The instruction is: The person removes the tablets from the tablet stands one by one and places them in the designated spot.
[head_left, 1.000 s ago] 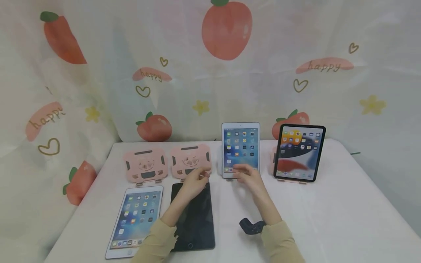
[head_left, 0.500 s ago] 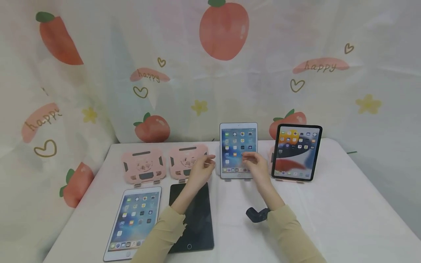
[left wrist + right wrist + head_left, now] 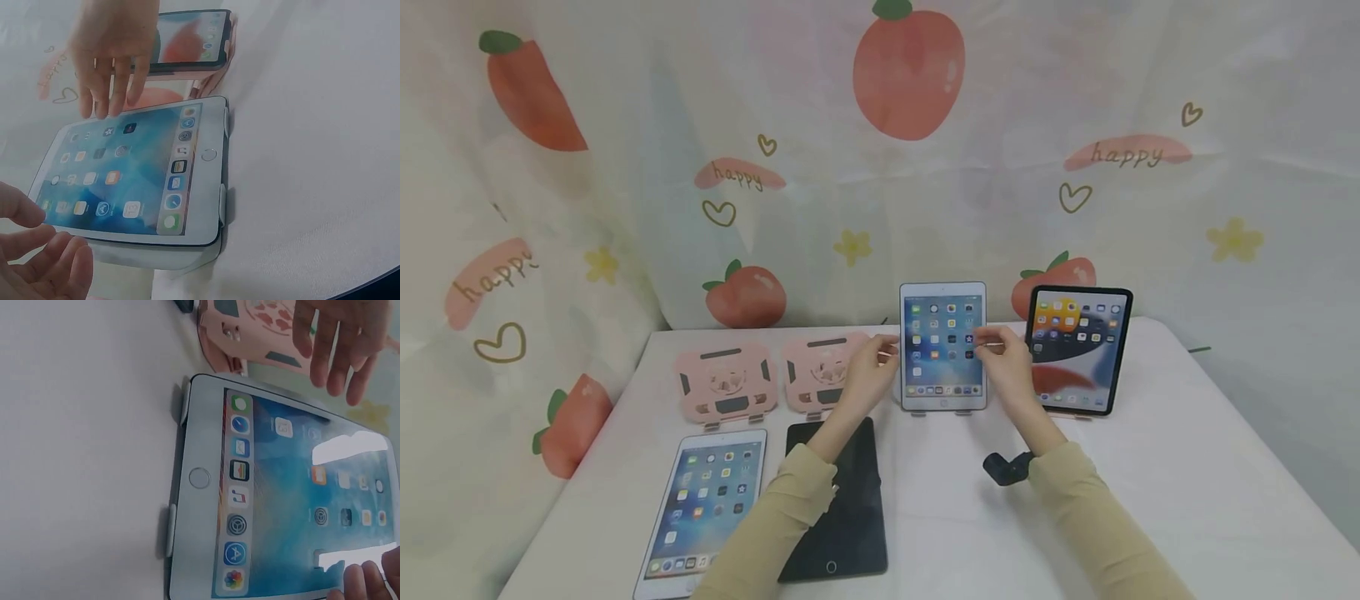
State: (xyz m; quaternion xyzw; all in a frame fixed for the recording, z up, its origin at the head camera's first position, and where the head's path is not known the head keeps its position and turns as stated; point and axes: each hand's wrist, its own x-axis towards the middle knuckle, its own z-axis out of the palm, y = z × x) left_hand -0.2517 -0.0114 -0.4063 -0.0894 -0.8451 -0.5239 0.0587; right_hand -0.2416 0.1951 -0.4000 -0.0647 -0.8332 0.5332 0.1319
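Observation:
A white tablet [image 3: 943, 346] with its screen lit leans upright on a stand at the back of the table. Small clips [image 3: 223, 205] of that stand hook over its lower edge, and a pale part of the stand shows behind it in the left wrist view. Beside the tablet's left edge is my left hand [image 3: 869, 373], fingers loosely bent with nothing between them. My right hand [image 3: 1011, 367] is at the opposite edge, its fingertips overlapping the screen's right side in the head view. From the left wrist view, the right hand's fingers look nearly straight along that edge.
Two pink stands [image 3: 727, 385] stand at the back left. A black-framed tablet [image 3: 1078, 350] leans on another stand at right. In front lie a white tablet [image 3: 707, 500] and a black tablet [image 3: 853, 521]. A small black device [image 3: 1006, 468] is by my right wrist. A printed cloth [image 3: 805, 108] hangs behind.
Both hands have moved up and to the right. The right hand went from before the screen's lower part to its right edge, the left hand closer to its left edge. The tablet stayed put.

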